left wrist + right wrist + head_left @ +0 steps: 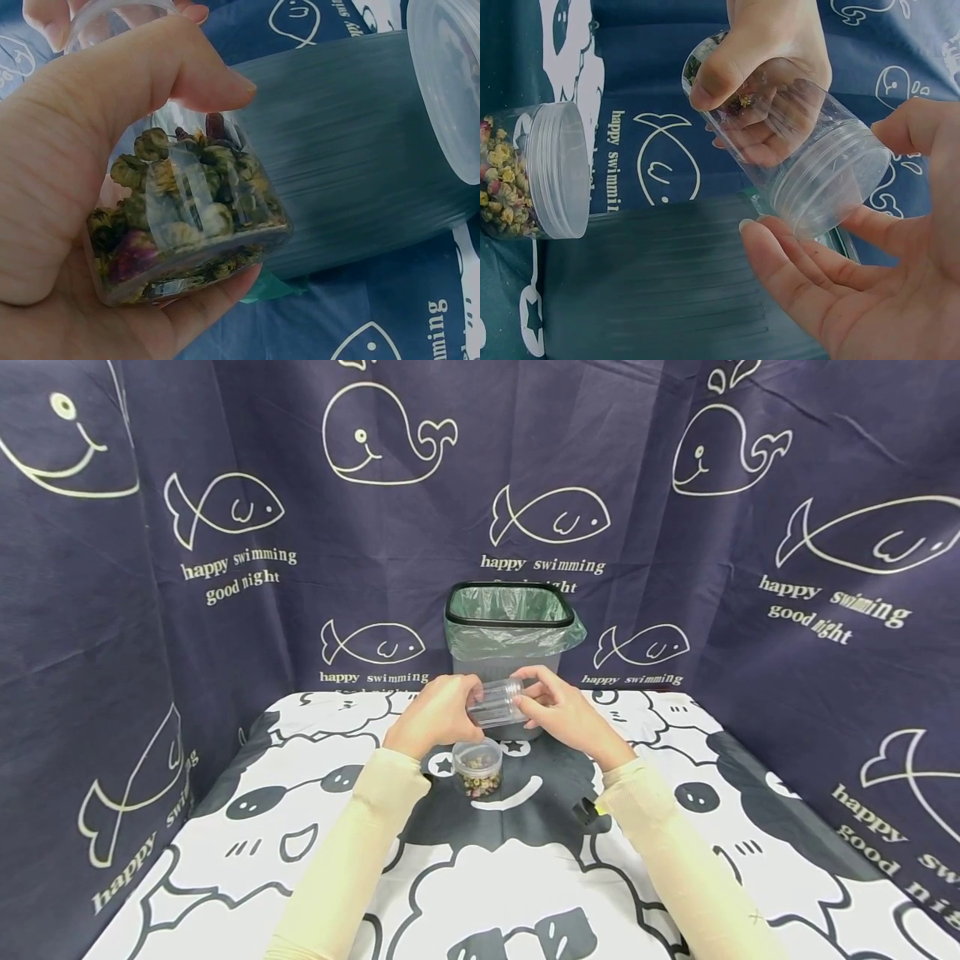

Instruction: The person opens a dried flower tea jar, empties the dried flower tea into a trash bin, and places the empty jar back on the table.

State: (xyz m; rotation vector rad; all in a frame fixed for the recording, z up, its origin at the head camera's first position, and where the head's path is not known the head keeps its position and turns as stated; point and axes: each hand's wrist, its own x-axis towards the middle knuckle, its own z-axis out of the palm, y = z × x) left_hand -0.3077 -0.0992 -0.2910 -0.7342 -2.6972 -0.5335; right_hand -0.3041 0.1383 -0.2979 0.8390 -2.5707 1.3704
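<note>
In the head view a clear plastic jar (495,703) is held tilted on its side between both hands. My left hand (441,714) grips its body, thumb on one side and fingers on the other. Dried flower buds (195,195) lie at the bottom end of this jar in the left wrist view. At the other end, my right hand (555,703) has its thumb and fingertips around the translucent screw lid (832,180). Below the hands, a second lidded jar (478,768) of yellow and reddish dried buds stands on the cloth.
Just behind the hands stands a grey bin (506,668) with a green liner (510,642) folded over its black rim. A small black object (591,816) with a yellow part is by the right wrist. Cartoon-print cloth (300,827) covers the table; dark blue curtains surround it.
</note>
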